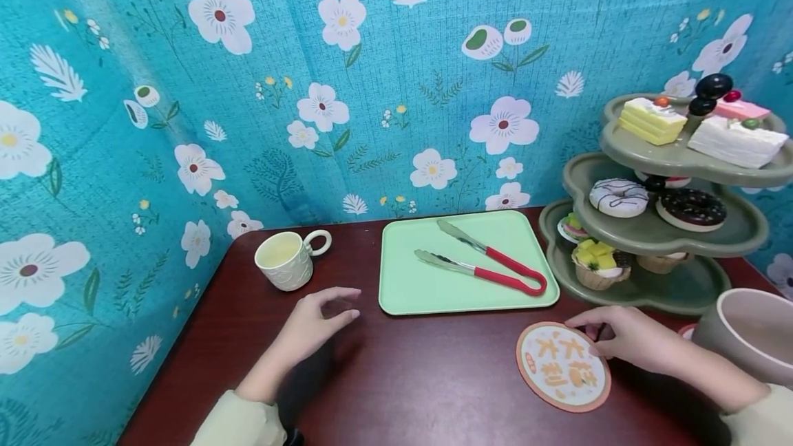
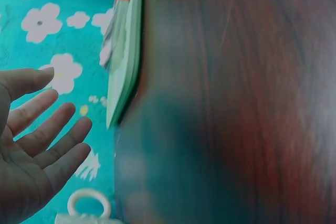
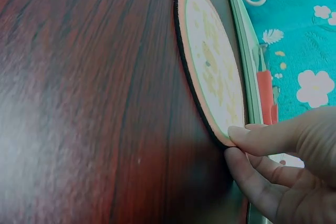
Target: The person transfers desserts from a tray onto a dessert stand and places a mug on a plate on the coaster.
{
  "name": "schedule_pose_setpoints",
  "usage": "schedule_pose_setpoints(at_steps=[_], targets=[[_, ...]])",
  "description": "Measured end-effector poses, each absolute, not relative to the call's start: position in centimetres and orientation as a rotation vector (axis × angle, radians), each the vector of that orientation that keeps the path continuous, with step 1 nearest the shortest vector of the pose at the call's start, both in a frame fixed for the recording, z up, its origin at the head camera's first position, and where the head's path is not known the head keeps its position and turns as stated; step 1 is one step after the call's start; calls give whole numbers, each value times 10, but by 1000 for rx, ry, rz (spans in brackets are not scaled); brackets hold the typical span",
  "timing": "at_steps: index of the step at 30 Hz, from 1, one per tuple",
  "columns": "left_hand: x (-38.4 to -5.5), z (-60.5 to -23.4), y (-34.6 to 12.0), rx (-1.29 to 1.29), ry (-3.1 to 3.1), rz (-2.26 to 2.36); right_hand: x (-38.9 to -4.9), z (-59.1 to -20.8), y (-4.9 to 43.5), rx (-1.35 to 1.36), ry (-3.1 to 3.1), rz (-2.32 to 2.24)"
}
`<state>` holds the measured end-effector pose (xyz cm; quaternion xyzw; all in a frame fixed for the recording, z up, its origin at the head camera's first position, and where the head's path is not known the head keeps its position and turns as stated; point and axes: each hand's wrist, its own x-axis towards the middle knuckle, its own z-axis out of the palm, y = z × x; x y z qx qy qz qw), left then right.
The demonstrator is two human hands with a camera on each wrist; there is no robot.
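Observation:
My right hand (image 1: 632,337) pinches the edge of a round coaster (image 1: 562,367), which has an orange rim and orange characters on a pale face. In the right wrist view the thumb lies on top of the coaster (image 3: 212,61) and a finger is at its dark underside edge. My left hand (image 1: 322,322) hovers over the table with its fingers spread and holds nothing; the left wrist view shows that hand (image 2: 39,145) with its palm bare. Nearest to it is a cream mug (image 1: 286,263) with a ring handle, standing upright behind it.
A green tray (image 1: 396,288) at the back middle bears red-handled tongs (image 1: 502,279). To the right rises a three-tier stand (image 1: 675,298) with toy cakes, donuts and tarts. A grey-beige cup (image 1: 749,336) stands beside my right forearm. A flowered blue curtain (image 1: 372,74) closes off the back.

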<state>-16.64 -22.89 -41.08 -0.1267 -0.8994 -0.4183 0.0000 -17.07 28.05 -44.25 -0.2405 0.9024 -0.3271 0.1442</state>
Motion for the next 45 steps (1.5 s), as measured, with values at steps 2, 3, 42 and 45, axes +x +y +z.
schedule_pose_setpoints(at_steps=[2,3,42,45], targets=[[-166,-408,-236,-361,-2805,-1335,-171,-442,284,-675,2615,-928],[-165,-407,-239,-347,-2792,-1348,-171,-442,286,-671,2621,-920],[-196,-411,-347,395,-2641,-1506,-162,-445,304,-547,2726,-860],[-205,-414,-344,372,-2629,-1538,-162,-444,303,-551,2763,-814]])
